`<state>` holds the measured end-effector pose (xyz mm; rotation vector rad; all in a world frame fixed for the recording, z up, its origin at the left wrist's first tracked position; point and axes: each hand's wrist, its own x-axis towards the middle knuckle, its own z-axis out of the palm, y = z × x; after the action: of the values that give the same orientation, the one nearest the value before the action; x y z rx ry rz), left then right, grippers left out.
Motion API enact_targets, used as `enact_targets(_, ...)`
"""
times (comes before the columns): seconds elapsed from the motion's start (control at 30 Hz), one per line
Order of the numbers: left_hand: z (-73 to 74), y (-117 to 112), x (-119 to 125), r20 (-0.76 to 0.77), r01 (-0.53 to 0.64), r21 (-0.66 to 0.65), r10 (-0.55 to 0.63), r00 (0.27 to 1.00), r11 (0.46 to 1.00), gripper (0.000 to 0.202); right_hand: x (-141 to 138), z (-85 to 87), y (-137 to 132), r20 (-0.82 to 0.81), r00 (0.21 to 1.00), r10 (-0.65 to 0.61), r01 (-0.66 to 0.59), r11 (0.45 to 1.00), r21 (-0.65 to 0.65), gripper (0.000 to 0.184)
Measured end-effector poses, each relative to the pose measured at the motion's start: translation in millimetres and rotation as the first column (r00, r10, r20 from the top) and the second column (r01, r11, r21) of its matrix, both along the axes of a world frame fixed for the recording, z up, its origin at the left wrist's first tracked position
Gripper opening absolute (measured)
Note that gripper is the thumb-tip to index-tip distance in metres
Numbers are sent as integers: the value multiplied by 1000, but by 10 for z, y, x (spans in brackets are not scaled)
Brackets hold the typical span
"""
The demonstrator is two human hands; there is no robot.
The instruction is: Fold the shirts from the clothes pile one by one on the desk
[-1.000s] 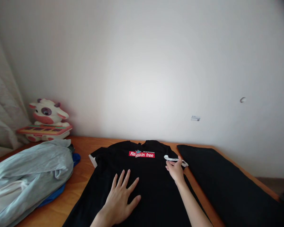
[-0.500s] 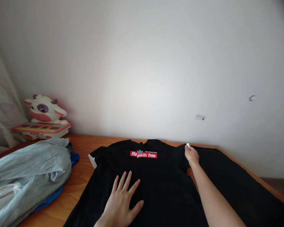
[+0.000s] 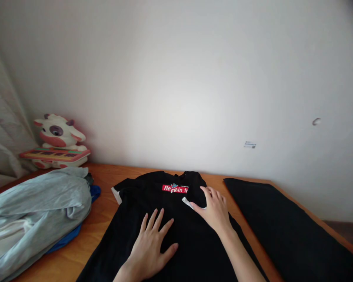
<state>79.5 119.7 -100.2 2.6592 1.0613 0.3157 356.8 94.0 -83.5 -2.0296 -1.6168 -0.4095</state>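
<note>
A black T-shirt (image 3: 195, 243) lies spread on the wooden table, its neckline towards the wall. A red chest print (image 3: 175, 188) reads "Remain fr", with the rest covered by the folded-in right sleeve. That sleeve's white cuff (image 3: 187, 202) now rests on the shirt's chest. My left hand (image 3: 151, 246) lies flat on the shirt front, fingers spread. Over the folded sleeve is my right hand (image 3: 214, 209), thumb by the cuff and fingers apart. The left sleeve (image 3: 122, 188) sticks out to the side.
Folded black fabric (image 3: 282, 219) lies along the right of the wooden table (image 3: 100, 219). A grey garment (image 3: 44, 211) sits on a blue one (image 3: 66, 239) at left. Behind them stands a cow-shaped toy keyboard (image 3: 57, 145) against the white wall (image 3: 176, 78).
My right hand has brought the right sleeve inward over the chest print and its fingers have parted. My left hand stays flat on the shirt. Bare table now shows between shirt and black fabric.
</note>
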Motion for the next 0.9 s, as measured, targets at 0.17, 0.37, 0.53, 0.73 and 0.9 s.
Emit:
enact_targets(0.17,-45,3,-33,39,12,32,-14,999,999,68,132,-399,-226,-120,993,-20,20,1000,0,62)
enact_targets(0.37,67,52,142,130,-141,-22,143,981,990,49,433,-528,-299,-377,915,147,-81,979,184,35)
enact_targets(0.53,177,301,731,326,-191,-419,343,881,888,42,594,-581,-323,-367,928,68,-9,987,161,52)
enact_targets(0.73,101,463,1316,221,-150,-98,169,961,984,48,627,-609,-333,-299,951,-77,121,984,130,32)
enact_targets(0.9,40,443,1415,119,-127,11,125,985,992,45,738,-654,-304,-308,949,-61,108,985,136,27)
